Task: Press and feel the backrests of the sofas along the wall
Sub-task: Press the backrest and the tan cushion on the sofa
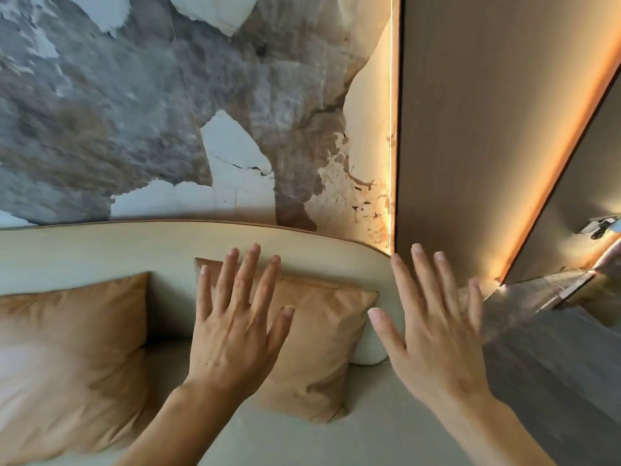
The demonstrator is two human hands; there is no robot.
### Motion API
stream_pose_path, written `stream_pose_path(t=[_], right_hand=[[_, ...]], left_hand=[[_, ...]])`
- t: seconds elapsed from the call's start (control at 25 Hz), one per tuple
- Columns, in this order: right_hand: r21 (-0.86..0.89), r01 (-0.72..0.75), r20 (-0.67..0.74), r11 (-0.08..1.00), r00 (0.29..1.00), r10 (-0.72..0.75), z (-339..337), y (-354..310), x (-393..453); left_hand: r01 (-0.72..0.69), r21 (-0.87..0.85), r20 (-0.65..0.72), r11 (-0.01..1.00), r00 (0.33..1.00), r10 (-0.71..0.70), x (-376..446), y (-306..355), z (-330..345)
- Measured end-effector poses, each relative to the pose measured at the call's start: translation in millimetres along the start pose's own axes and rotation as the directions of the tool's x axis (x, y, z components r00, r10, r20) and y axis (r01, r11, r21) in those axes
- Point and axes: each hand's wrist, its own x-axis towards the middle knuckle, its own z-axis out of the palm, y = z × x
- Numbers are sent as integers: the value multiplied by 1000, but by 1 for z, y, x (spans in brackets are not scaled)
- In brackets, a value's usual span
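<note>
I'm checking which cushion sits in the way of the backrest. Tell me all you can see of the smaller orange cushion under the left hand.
The smaller orange cushion is a square, tan-orange pillow of smooth, faintly creased fabric. It leans tilted against the cream backrest, its bottom on the seat. The left hand, fingers spread, covers its upper left part; whether it presses is unclear.

A single head-worn wide-angle view looks forward and slightly down, close to a cream upholstered sofa backrest (100, 250) against a mottled grey-and-white stone wall (134, 112). Both outstretched forearms enter from the bottom edge.
</note>
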Motion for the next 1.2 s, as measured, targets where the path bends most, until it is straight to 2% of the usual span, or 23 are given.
stream_pose_path(t=[0.2, 0.44, 0.6, 0.84, 1.04, 1.2], right_hand=[[-35, -47, 64, 998, 997, 49, 150, -3, 23], [-36, -35, 100, 999, 994, 39, 258, -4, 52], [-20, -20, 85, 1000, 996, 21, 288, -2, 71], [142, -25, -4, 989, 1000, 26, 318, 1, 94], [138, -7, -46, 990, 999, 14, 329, 4, 108], [75, 4, 1, 997, 1000, -4, 336, 8, 132]], left_hand=[[-3, 8, 85, 1000, 996, 2, 20, -20, 151], [14, -43, 52, 999, 999, -12, 49, -35, 239], [7, -45, 50, 999, 999, -5, 63, -33, 267], [14, -48, -22, 999, 1000, -15, 80, -36, 308], [27, -42, -26, 999, 999, -28, 93, -37, 322], [39, -26, 2, 999, 999, -39, 109, -35, 332]])
